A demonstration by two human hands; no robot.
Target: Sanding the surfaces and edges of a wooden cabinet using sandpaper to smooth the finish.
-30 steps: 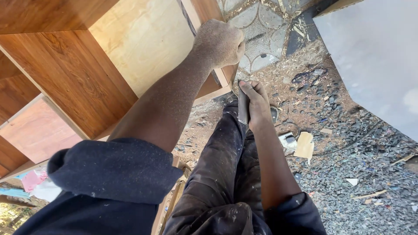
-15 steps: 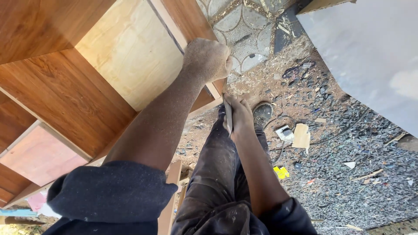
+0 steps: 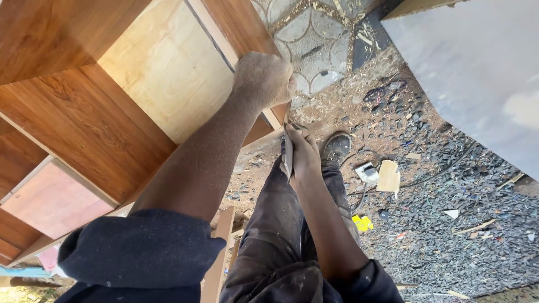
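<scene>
A wooden cabinet (image 3: 84, 112) with brown veneered panels and a pale back board lies on its side at the left. My left hand (image 3: 264, 78), dusted with sawdust, is a closed fist at the front edge of the cabinet's side panel. A thin grey strip (image 3: 288, 154) runs down from under that fist. My right hand (image 3: 303, 154) grips the strip's lower part, just below the cabinet's corner and above my knee. How the left fingers hold the strip is hidden by the fist.
My dark trousers and shoe (image 3: 337, 147) stand on gravel strewn with wood chips. A small white box with a cable (image 3: 368, 171), a wood offcut (image 3: 388, 177) and a yellow scrap (image 3: 362, 223) lie on the ground. A large white panel (image 3: 477, 73) fills the upper right. Patterned paving (image 3: 314, 39) lies beyond.
Both hands have come closer together at the cabinet's corner. The right hand has turned edge-on along the strip. The view has shifted, showing more ground on the right.
</scene>
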